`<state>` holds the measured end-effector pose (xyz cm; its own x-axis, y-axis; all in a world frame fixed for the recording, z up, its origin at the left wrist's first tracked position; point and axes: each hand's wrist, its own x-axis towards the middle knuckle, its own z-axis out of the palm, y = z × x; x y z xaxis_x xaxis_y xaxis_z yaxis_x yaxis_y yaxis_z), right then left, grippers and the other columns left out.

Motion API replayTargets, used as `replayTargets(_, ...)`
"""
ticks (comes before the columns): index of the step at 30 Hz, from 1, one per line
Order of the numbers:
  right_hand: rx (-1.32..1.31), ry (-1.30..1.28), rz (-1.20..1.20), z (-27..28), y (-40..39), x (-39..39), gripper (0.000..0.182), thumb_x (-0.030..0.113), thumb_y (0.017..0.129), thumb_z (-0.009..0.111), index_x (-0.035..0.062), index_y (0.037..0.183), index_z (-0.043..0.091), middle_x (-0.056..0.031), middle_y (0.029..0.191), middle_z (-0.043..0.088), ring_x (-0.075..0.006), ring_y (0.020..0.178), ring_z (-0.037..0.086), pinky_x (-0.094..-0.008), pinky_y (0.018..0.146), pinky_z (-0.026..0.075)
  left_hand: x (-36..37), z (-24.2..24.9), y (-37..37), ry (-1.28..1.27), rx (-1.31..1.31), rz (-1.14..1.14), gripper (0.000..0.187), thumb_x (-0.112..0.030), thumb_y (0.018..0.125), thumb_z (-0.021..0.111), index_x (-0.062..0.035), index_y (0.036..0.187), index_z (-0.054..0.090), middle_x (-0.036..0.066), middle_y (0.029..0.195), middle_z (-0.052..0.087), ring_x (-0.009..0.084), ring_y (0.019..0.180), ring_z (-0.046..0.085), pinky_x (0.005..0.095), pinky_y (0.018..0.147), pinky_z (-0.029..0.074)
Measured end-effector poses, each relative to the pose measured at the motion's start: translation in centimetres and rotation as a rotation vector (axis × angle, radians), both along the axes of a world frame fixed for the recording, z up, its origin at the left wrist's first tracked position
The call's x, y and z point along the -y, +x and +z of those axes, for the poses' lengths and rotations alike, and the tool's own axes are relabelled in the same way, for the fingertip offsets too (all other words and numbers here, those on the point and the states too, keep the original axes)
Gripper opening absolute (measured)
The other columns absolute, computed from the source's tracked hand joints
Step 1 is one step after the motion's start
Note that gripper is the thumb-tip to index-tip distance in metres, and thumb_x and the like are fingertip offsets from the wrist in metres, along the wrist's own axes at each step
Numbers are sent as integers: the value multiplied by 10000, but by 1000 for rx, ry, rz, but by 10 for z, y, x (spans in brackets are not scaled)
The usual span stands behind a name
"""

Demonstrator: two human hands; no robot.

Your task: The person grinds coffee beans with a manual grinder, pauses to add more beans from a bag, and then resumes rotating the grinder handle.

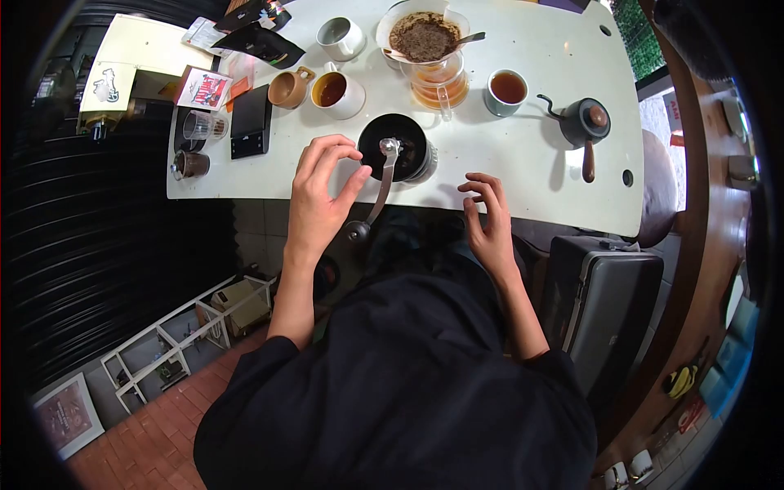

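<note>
A hand coffee grinder (420, 167) with a dark round top stands at the front edge of the white table. Its metal crank handle (380, 192) reaches toward me over the edge, ending in a dark knob (356, 231). Just left of the grinder is my left hand (320, 184), fingers curved and apart, fingertips close to the rim and nothing in its grasp. My right hand (490, 216) hovers at the table edge to the right of the grinder, fingers loosely bent and spread, holding nothing.
Behind the grinder, a glass carafe (441, 88) carries a dripper with wet coffee grounds (423, 37) and a spoon. Cups (339, 96) stand around it, one with tea-coloured liquid (507, 88). A black kettle (585, 122) is at right, a black scale (251, 121) at left.
</note>
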<state>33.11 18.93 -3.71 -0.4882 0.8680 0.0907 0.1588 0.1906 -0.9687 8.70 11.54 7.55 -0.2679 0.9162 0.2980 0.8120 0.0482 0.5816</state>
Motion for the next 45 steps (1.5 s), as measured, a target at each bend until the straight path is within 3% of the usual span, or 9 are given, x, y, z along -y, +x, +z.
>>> replayTargets(5,54,194,74,36,-12,-7,261,29,940,581,60,1195,629,-180,1398,497,-394,1286,505,-468,1063,434,12,-3,1,-12,113,15,485,-336,860,814,-19,1173,623,116,1181,612,281,1053,632,404,927,505)
replayTargets(7,82,274,112,61,-20,-24,290,56,915,602,81,1201,640,-180,1458,460,-410,1341,447,-495,1105,389,14,-8,0,12,145,7,708,-631,864,706,-33,1235,629,114,1261,609,265,1116,625,371,926,490)
replayTargets(12,363,716,261,87,-56,-60,257,89,815,637,55,1060,709,-148,1522,441,-411,1432,362,-520,1174,303,18,-5,-2,-61,215,-80,842,-737,822,641,-26,1272,616,130,1311,550,307,1221,585,427,1033,477)
replayTargets(19,536,819,416,88,-77,-76,215,81,814,574,9,927,742,-168,1561,429,-458,1494,283,-590,1207,242,27,-7,-2,-149,311,-117,1037,-905,757,509,-15,1273,637,143,1394,498,319,1298,548,461,1096,425)
replayTargets(28,733,829,669,101,-81,-92,289,-9,803,541,24,994,756,-170,1621,345,-450,1541,190,-574,1241,215,30,-9,-2,-172,341,-122,996,-870,742,563,-51,1307,615,142,1423,475,338,1347,499,483,1120,414)
replayTargets(31,621,723,705,106,-78,-100,341,-58,795,523,25,1039,745,-170,1590,375,-416,1529,235,-520,1234,262,31,-13,-6,-134,279,-157,874,-729,762,693,-43,1298,609,119,1423,470,349,1290,559,460,1076,472)
replayTargets(35,467,576,606,115,-70,-104,372,-74,821,479,41,1084,716,-177,1486,453,-379,1447,366,-499,1185,340,31,-10,-4,-164,389,-135,951,-829,744,608,-56,1298,619,139,1412,480,341,1359,484,486,1132,406)
replayTargets(40,270,403,456,146,-58,-97,97,6,864,657,21,960,651,-136,1396,554,-368,1315,516,-437,1082,434,37,-13,-16,-81,369,-48,906,-809,803,593,-37,1276,638,136,1380,526,301,1289,537,429,1040,457)
replayTargets(45,218,392,291,137,-40,-85,123,53,856,736,26,942,654,-111,1299,631,-331,1222,596,-419,1030,465,47,-20,-34,-23,413,14,822,-756,879,583,-29,1253,653,118,1333,572,254,1215,580,372,962,471)
